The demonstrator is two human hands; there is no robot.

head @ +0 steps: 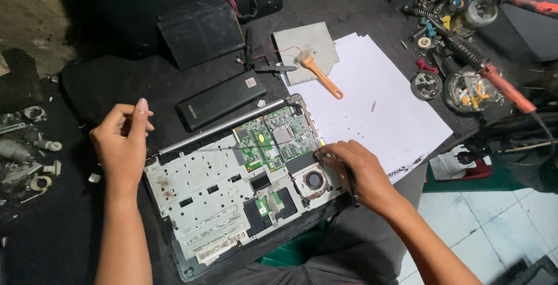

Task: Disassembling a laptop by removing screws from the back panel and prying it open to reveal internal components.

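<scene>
1. An opened laptop (232, 192) is laid at an angle on the dark bench (145, 81), close in front of the person, with its cover off so that the metal frame, the green circuit board (273, 140) and the small round fan (314, 180) are exposed from above.

2. The right hand (354, 171) is rested on the laptop's right edge, just beside the fan. Its grip is closed around a dark slim tool (352, 189), apparently a screwdriver, with the fingertips pressed down near the corner of the circuit board; the tool's tip is hidden by the fingers.

3. The left hand (122, 140) is held above the bench just off the laptop's left corner. Its grip is loosely curled, thumb raised, and nothing is seen to be held in it.

4. White paper sheets (378, 105) are spread to the right of the laptop, seemingly as a clean surface for small parts; one small piece lies on them.

5. An orange-handled tool (322, 79) is laid across a grey flat drive (308, 49) behind the laptop, within reach.

6. A black battery pack (200, 29) and a slim black block (221, 99) are set aside further back, well clear of the work.

7. Soldering tools with red handles (505, 87) are crowded at the far right.
</scene>
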